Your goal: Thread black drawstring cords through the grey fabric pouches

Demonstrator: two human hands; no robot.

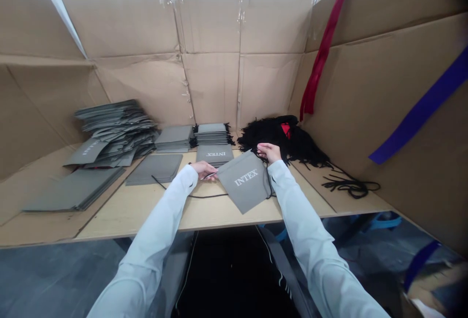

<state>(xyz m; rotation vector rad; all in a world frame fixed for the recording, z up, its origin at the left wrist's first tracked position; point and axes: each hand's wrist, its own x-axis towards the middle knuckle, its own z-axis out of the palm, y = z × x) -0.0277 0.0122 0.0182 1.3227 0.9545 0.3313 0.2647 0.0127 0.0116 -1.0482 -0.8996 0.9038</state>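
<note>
A grey fabric pouch [245, 182] printed INTEX lies tilted on the wooden table [146, 210] in front of me. My left hand [204, 168] pinches a thin metal tool at the pouch's left corner. A black cord [183, 190] trails left from there across the table. My right hand [269, 152] is closed on the pouch's upper right corner, close to the pile of black cords [285, 140].
A tall, messy stack of grey pouches [117, 130] sits at the left, with flat piles [75, 191] in front of it. Smaller stacks [212, 135] lie behind the hands. Cardboard walls enclose the table. Loose cords [347, 184] lie at the right.
</note>
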